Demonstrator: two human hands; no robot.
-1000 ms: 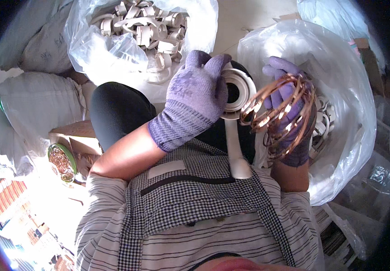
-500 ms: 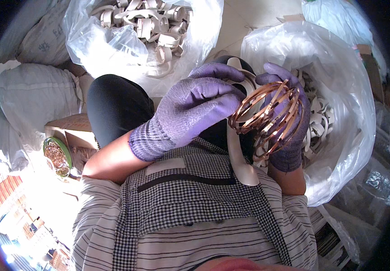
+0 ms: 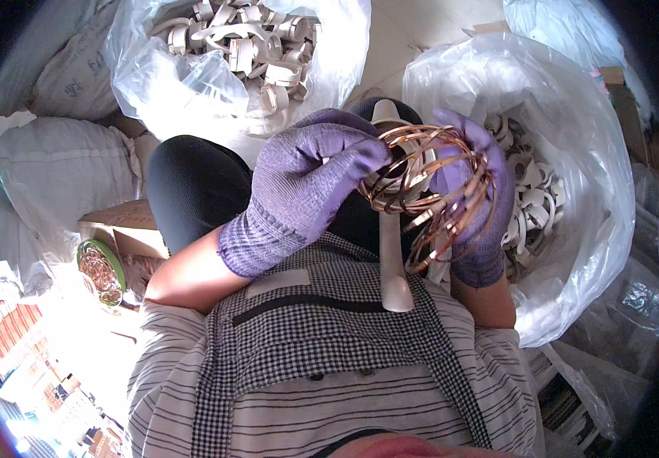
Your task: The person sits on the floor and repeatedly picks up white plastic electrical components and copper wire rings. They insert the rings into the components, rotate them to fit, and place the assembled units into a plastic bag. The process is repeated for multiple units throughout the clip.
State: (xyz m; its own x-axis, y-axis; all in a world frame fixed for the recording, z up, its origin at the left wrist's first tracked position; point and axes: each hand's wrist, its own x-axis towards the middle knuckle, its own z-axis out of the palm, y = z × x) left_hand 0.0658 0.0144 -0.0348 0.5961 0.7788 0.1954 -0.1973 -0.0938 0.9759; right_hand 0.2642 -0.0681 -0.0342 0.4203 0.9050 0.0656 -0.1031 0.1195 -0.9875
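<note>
Head view, one entry per item.

Left hand (image 3: 306, 183): purple knit glove, fingers curled and pressed together, tips pinching the near edge of the rings. Judged to be steadying or adding one ring to the bundle.

Right hand (image 3: 474, 206): matching purple glove, fingers threaded through the rings so the bundle hangs round them; grip closed. The hand serves as a carrier, which keeps the loose hoops from scattering.

Rings (image 3: 429, 191): a bundle of thin copper-coloured hoops, overlapping at odd angles, held in front of the chest between both hands, above the lap.

White post (image 3: 392, 244): a slim pale upright piece with a flared foot, standing between the knees just behind the rings; its top is partly hidden by the hands. Whether the rings touch it cannot be told.

Right bag (image 3: 597, 175): clear plastic sack, open, beside the right hand, holding white plastic spools (image 3: 532, 198). Set within easy reach of the right hand.

Far bag (image 3: 154, 84): second clear sack, beyond the knees, filled with similar white pieces (image 3: 261, 46).

Green tin (image 3: 100, 267): small round container on the floor to the left, holding more copper-coloured rings, beside a cardboard box (image 3: 135, 229).

Sacks (image 3: 47, 168): pale woven sacks, left side.

Apron (image 3: 329, 336): checked bib over a striped shirt.
</note>
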